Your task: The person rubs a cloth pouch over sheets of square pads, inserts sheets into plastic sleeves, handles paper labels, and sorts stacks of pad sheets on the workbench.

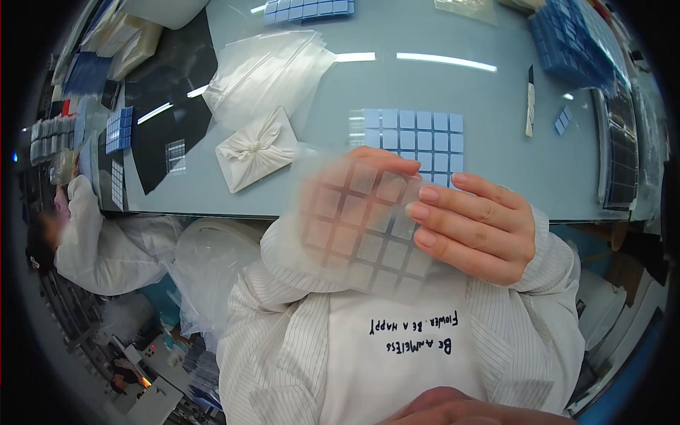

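Note:
A frosted, see-through sleeve [379,258] with a grid of pale squares is held up in front of the shirt. My left hand [347,198] grips it from behind, fingers blurred through the film and partly visible along the top edge. My right hand [482,227] has its fingers stretched out, their tips touching the sleeve's right edge; its thumb is hidden. Just beyond the hands, a sheet of light-blue squares [418,120] lies on the table, its near part covered by them.
On the table [496,92] lie clear bags [262,71], a knotted white cloth packet [256,145], a black mat [170,92], a cutter [530,106], a small blue piece [563,120] and stacked blue sheets [570,46]. At left, a person in white [106,248] is working.

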`<action>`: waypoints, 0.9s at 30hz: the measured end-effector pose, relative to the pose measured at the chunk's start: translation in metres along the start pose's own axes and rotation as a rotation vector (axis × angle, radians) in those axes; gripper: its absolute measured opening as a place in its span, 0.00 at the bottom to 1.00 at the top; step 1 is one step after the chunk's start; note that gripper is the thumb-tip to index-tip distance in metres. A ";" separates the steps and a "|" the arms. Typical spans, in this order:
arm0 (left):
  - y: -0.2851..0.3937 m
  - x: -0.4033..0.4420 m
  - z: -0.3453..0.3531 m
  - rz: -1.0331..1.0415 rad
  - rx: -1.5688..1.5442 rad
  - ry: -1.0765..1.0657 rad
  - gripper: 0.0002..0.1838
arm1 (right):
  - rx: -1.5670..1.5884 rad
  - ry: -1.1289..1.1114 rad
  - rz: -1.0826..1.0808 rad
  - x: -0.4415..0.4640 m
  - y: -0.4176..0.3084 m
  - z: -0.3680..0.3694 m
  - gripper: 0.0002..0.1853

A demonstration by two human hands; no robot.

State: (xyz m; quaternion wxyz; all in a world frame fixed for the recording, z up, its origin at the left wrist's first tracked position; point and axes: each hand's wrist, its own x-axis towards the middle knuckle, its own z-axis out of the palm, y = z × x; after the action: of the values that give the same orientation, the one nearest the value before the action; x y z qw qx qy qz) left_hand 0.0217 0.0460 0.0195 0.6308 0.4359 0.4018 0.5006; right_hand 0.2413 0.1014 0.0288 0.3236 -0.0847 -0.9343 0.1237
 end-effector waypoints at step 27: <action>0.009 -0.004 -0.013 0.204 0.491 0.116 0.05 | 0.673 0.134 0.860 0.005 0.003 0.004 0.09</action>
State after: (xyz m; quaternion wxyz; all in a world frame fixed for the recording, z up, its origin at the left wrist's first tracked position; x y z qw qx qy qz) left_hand 0.0058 0.0448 0.0243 0.4287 0.5846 0.5005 0.4733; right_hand 0.2352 0.1041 0.0274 0.3120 -0.3586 -0.7016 0.5309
